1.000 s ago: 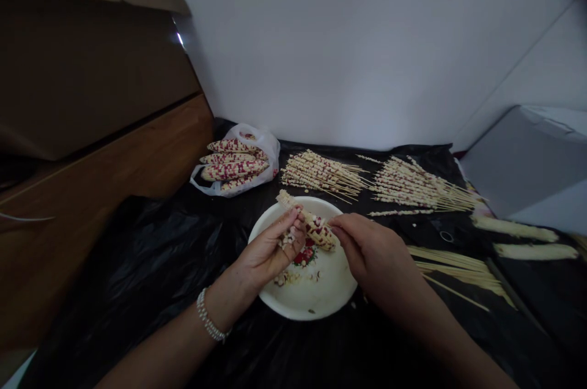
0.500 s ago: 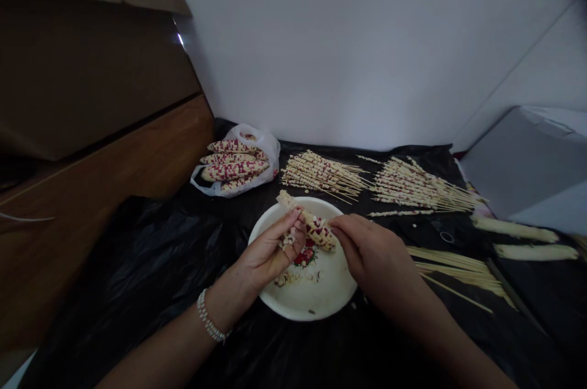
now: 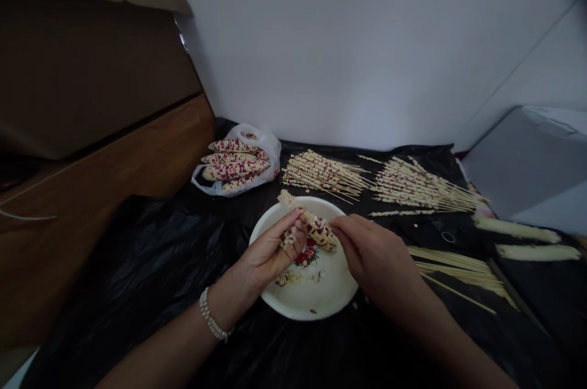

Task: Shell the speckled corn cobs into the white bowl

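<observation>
My left hand (image 3: 275, 251), with a silver bracelet at its wrist, is closed over the bowl and holds loose corn kernels (image 3: 288, 237) in its curled fingers. My right hand (image 3: 367, 245) is pinched shut just right of it; what lies between its fingertips is too small to make out. A partly stripped corn cob (image 3: 322, 234) with white and dark red kernels sits across the white bowl (image 3: 309, 312), its bare end (image 3: 288, 198) at the far rim. Part of the cob is hidden behind my left fingers. More loose kernels (image 3: 290, 279) lie on the bowl's floor.
Whole corn cobs (image 3: 236, 170) lie in a white plastic bag (image 3: 271, 153) at the back left. Two piles of kernel-threaded skewers (image 3: 316, 170) (image 3: 406, 184) lie behind the bowl. Bare skewers (image 3: 463, 270) and two stripped cobs (image 3: 518, 230) are at right, on black plastic sheeting (image 3: 183, 254).
Both hands keep nearly the same pose over the bowl. The whole view has shifted very slightly; nothing is visibly picked up or let go.
</observation>
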Available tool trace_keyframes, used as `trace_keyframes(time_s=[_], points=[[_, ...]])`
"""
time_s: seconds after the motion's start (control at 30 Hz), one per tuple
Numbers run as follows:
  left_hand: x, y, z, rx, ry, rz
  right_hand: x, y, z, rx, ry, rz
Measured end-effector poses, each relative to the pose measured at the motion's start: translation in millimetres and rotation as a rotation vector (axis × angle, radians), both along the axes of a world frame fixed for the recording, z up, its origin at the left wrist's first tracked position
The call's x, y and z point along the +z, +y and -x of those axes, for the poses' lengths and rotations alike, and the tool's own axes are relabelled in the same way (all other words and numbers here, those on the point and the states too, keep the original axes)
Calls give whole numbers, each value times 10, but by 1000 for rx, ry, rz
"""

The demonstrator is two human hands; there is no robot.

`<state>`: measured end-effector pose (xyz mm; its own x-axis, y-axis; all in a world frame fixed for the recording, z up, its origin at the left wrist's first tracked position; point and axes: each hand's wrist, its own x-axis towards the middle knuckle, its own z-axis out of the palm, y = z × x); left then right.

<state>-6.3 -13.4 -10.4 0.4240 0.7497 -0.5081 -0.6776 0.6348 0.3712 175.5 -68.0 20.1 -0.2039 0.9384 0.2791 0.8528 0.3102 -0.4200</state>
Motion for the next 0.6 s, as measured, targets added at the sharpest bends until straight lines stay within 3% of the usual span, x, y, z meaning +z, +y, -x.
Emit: trace_keyframes(time_s=[0.13, 0.6], points=[[37, -4, -14, -12, -60, 79, 10, -2, 3, -4, -1, 16], [87, -44, -75, 4, -77, 128, -9, -2, 31, -3, -23, -4]])
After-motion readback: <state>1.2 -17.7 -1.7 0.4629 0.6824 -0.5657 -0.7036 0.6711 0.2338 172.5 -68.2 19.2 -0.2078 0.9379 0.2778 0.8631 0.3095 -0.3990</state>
